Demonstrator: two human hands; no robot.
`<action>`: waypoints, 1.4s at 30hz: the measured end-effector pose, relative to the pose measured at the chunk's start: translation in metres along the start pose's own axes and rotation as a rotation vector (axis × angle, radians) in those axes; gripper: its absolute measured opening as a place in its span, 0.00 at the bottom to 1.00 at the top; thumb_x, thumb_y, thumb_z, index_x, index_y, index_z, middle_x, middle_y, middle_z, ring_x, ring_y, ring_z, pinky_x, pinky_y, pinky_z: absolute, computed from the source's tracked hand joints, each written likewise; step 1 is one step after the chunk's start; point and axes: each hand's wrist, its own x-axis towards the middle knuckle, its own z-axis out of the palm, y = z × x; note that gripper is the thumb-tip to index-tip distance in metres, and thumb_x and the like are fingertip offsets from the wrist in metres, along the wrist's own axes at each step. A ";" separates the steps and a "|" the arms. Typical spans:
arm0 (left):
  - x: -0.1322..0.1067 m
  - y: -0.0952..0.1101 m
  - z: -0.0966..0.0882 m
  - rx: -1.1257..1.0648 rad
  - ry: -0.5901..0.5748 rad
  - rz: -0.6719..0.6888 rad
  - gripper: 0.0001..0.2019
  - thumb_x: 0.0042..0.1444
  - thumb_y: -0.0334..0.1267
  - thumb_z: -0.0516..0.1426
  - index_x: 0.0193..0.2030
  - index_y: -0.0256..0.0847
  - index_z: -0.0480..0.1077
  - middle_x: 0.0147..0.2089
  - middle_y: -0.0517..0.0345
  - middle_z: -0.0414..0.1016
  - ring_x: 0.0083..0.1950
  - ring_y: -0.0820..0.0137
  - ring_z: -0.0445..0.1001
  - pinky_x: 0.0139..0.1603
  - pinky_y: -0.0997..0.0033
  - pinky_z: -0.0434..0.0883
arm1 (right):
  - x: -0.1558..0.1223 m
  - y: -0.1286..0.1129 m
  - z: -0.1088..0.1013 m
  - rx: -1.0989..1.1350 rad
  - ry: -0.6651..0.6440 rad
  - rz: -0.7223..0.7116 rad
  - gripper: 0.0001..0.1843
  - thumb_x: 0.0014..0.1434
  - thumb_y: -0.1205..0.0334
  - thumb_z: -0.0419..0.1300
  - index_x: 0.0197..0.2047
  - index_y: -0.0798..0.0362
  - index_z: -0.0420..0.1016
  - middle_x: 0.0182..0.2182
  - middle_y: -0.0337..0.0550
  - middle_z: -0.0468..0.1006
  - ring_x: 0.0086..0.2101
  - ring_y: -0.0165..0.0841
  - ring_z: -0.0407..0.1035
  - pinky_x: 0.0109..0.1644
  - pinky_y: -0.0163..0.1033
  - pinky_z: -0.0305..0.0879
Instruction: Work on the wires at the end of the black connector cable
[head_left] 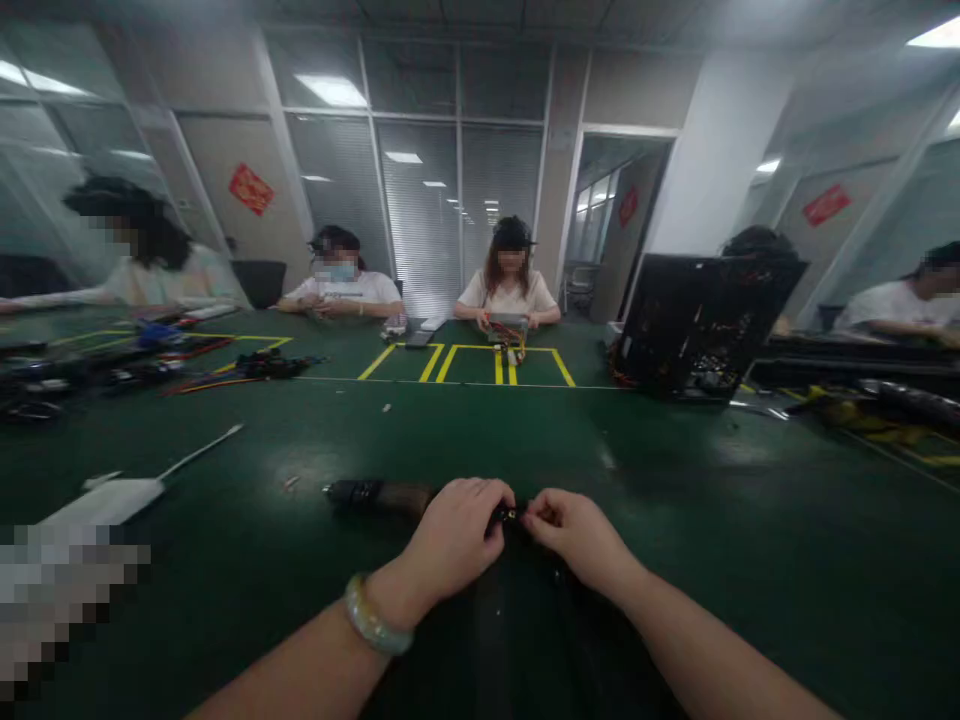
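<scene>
In the head view my left hand (pixel 469 520), with a pale bangle (pixel 377 618) on its wrist, is closed around a small black part (pixel 511 514) with a brass-coloured spot. My right hand (pixel 571 530) is pinched at the right side of that part; what lies between its fingertips is too small to make out. Just left of my left hand, a dark cylindrical tool (pixel 375 494) with a brownish body lies on its side on the green table (pixel 645 470). Part of it is hidden behind that hand.
A white object with a thin rod (pixel 135 500) lies at left. Dark cables and parts (pixel 277 365) are piled farther left. A black computer case (pixel 697 325) stands at back right. Across the table a person (pixel 514 280) handles a unit with wires; other people sit around.
</scene>
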 end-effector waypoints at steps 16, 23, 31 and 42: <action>0.002 0.001 0.002 -0.027 0.005 0.014 0.05 0.58 0.32 0.55 0.42 0.44 0.67 0.42 0.60 0.73 0.45 0.65 0.71 0.50 0.61 0.65 | -0.001 0.001 -0.001 0.052 -0.029 0.024 0.08 0.58 0.58 0.59 0.34 0.53 0.76 0.28 0.37 0.78 0.28 0.30 0.70 0.28 0.31 0.59; 0.002 0.001 0.002 -0.010 0.002 0.006 0.06 0.58 0.35 0.57 0.43 0.44 0.67 0.43 0.60 0.73 0.45 0.64 0.71 0.50 0.60 0.66 | -0.001 -0.001 -0.002 0.040 -0.027 0.023 0.07 0.58 0.59 0.60 0.33 0.53 0.76 0.27 0.37 0.78 0.27 0.30 0.70 0.28 0.31 0.58; 0.001 -0.003 0.007 -0.001 0.005 0.011 0.09 0.55 0.30 0.57 0.42 0.44 0.67 0.46 0.59 0.73 0.47 0.64 0.71 0.51 0.59 0.65 | 0.000 -0.002 -0.001 0.011 -0.003 0.001 0.07 0.57 0.60 0.60 0.33 0.53 0.76 0.27 0.37 0.78 0.28 0.30 0.70 0.29 0.31 0.58; -0.001 0.005 -0.003 -0.004 0.004 0.019 0.10 0.54 0.28 0.54 0.42 0.42 0.67 0.43 0.57 0.73 0.46 0.64 0.70 0.51 0.61 0.65 | -0.001 -0.003 -0.002 0.034 -0.014 0.026 0.07 0.57 0.59 0.60 0.33 0.53 0.75 0.27 0.37 0.77 0.27 0.29 0.70 0.27 0.30 0.58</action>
